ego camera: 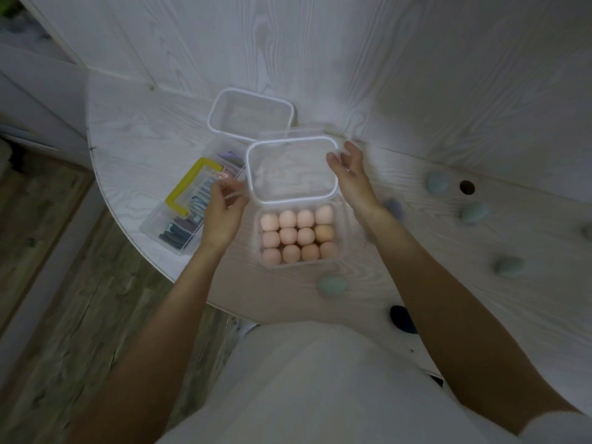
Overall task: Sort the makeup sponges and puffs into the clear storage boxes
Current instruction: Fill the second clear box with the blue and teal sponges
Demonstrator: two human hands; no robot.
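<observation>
A person stands at the curved near edge of a white wood-grain tabletop (134,129). Both hands hold one clear lid (290,169) with a white rim, raised just behind a clear storage box (299,237). The left hand (224,213) pinches the lid's left edge between curled fingers and thumb. The right hand (350,169) grips its right edge, thumb on the near side and fingers curled round the far side.

The box below holds twelve peach makeup sponges (296,235), packed upright in three rows of four.

A second clear box (251,113) with a white rim sits behind the lid, toward the far edge. At the left edge lies a third clear box with a yellow handle (192,187), filled with dark, grey and purple puffs standing on edge; their count cannot be told.

Loose on the right half of the tabletop are five grey-green sponges: one (333,285) near the near edge just beside the peach box, and four (437,184) (475,211) (509,265) (587,232) farther right, the last cut by the frame. A blurred grey-purple sponge (394,208) shows behind the right wrist, and a dark one (402,318) lies at the near edge.
</observation>
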